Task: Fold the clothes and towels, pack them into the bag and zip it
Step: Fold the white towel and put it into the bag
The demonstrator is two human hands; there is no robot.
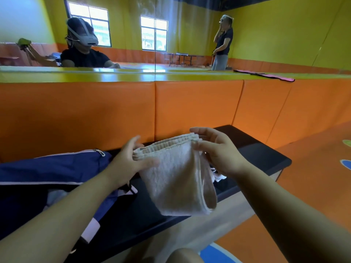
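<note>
I see a small white terry towel (pixel 176 175) held up in the air above the near edge of a black bench (pixel 262 149), folded over so its doubled lower end hangs as a soft loop toward me. Its ribbed hem runs along the top, layers stacked together. My left hand (pixel 131 162) pinches the left end of that hem, and my right hand (pixel 218 150) grips the right corner, fingers curled over it. A navy zip bag (pixel 47 168) with pale trim lies on the bench to the left, just beside the towel.
</note>
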